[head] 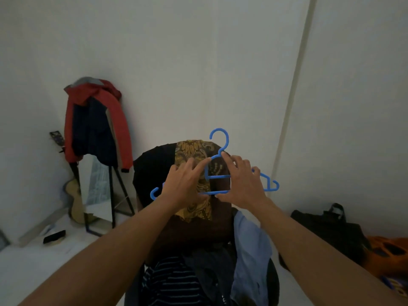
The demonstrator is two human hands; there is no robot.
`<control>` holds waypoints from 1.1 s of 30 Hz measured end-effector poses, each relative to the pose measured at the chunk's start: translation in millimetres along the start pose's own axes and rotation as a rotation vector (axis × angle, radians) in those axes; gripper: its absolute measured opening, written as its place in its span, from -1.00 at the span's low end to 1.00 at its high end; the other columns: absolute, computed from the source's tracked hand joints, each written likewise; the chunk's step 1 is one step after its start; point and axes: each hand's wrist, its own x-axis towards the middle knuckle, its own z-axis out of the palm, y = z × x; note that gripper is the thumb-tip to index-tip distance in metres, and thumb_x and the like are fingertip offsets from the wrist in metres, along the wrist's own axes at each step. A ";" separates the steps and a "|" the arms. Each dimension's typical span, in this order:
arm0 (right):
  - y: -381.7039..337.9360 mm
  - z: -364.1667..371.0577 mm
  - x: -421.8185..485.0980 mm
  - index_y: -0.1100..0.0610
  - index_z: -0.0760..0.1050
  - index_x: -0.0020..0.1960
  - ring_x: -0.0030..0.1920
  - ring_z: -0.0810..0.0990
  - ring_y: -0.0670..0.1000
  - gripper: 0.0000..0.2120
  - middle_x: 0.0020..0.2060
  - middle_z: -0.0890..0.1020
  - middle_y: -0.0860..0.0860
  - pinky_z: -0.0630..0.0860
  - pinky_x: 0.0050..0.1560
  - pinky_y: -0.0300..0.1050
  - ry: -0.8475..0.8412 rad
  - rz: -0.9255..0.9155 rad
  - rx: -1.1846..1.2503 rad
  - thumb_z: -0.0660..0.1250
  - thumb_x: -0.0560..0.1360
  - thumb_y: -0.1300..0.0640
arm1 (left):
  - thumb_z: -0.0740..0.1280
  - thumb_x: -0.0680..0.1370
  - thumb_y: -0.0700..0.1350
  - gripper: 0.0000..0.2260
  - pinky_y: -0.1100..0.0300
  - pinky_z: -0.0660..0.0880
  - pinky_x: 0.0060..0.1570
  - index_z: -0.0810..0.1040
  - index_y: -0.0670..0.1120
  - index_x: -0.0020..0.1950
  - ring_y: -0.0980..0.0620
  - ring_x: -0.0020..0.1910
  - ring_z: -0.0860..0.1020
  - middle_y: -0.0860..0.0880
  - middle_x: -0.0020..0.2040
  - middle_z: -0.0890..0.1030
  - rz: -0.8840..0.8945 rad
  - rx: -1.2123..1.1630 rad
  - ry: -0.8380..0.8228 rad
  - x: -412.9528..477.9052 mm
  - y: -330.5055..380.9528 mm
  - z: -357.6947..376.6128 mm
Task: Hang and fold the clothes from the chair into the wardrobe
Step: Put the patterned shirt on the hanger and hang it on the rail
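Observation:
A blue plastic hanger (219,143) is held up in front of the chair, hook upward. My left hand (184,181) grips its left shoulder and my right hand (244,181) grips its right shoulder and lower bar. Behind it the chair (150,171) has a black garment and a brown-and-gold batik shirt (194,149) draped over its backrest. On the seat lie a dark striped shirt (174,281), a dark garment (212,268) and a light blue shirt (251,250). No wardrobe is in view.
At the left, a red jacket (97,122) hangs over a standing mirror (97,191), with a small guitar (75,202) leaning beside it. A black brush (54,237) lies on the white floor. A black bag (331,228) and an orange item (388,250) sit at the right by the wall.

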 end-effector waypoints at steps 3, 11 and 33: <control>11.0 25.3 30.1 -0.06 -0.08 0.62 0.31 0.36 0.11 0.16 0.42 0.27 0.02 0.35 0.27 0.24 -0.043 -0.021 0.009 0.44 0.22 -0.38 | 0.35 0.39 0.40 -0.11 0.03 0.39 0.09 0.00 0.15 0.57 0.00 0.06 0.45 -0.02 0.22 0.42 -0.005 -0.018 -0.006 24.3 -13.1 29.3; 30.2 86.2 92.8 -0.03 -0.04 0.61 0.27 0.40 0.12 0.17 0.39 0.31 0.02 0.39 0.23 0.25 -0.084 0.046 -0.028 0.48 0.19 -0.34 | 0.13 0.55 0.37 -0.45 -0.04 0.44 0.10 0.37 0.11 0.44 -0.04 0.16 0.50 -0.02 0.21 0.51 -0.171 -0.182 0.018 102.1 -76.5 89.2; 118.5 216.4 198.9 -0.08 -0.13 0.59 0.33 0.37 0.12 0.18 0.43 0.28 0.03 0.33 0.33 0.30 -0.230 -0.039 0.015 0.48 0.20 -0.34 | 0.31 0.56 -0.33 -0.71 0.04 0.56 0.14 0.65 -0.11 0.23 -0.12 0.14 0.59 -0.15 0.18 0.64 -0.449 -0.470 -0.099 261.7 -139.3 225.7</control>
